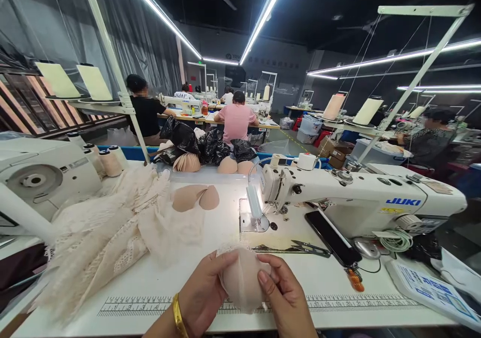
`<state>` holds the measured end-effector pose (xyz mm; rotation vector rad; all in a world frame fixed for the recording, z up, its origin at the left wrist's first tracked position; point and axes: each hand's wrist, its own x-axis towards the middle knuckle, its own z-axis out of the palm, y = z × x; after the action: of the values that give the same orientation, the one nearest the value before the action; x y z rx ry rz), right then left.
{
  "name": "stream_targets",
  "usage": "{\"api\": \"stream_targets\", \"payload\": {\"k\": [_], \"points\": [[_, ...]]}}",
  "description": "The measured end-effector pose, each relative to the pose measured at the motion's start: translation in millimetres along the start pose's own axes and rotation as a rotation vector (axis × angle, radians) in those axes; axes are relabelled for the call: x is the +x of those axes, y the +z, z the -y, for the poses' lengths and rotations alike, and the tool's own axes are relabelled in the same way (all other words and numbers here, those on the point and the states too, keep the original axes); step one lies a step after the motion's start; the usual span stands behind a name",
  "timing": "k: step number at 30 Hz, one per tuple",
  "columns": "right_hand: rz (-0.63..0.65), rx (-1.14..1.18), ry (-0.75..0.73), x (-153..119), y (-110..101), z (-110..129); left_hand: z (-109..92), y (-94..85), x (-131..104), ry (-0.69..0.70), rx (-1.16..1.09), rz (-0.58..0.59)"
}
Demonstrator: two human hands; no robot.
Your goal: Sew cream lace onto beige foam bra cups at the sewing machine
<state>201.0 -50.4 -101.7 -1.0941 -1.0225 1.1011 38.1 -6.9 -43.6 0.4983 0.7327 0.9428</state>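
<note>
Between my two hands is a beige bra cup [242,280] with a sheer, lacy upper edge, held above the table's front part. My left hand [205,288] grips its left side, thumb on top; a gold bracelet circles that wrist. At the right side, my right hand [283,290] pinches the cup between thumb and fingers. Beyond them stands a white sewing machine [356,197] with its lit needle area. Two more beige bra cups [197,197] lie on the table to the left of the needle. A heap of cream lace fabric [112,227] spreads across the left side.
Thread snips [310,248] and a black phone [332,237] lie right of the needle plate. A printed ruler [131,305] runs along the front edge. Stacked cups [187,162] and black bags line the back. Thread cones [110,161] stand left. Several people sit at machines beyond.
</note>
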Motion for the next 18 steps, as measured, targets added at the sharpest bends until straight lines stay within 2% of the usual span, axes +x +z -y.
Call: {"api": "stream_targets", "payload": {"k": [3,11,18], "points": [[0.010,0.036,0.056,3,-4,1,3,-0.5,3,-0.009,-0.048,-0.055],[-0.023,0.145,0.103,6,-3,-6,3,5.0,5,-0.041,-0.054,-0.028],[-0.078,0.096,0.104,5,5,5,4,5.3,6,-0.054,-0.083,-0.032]]}}
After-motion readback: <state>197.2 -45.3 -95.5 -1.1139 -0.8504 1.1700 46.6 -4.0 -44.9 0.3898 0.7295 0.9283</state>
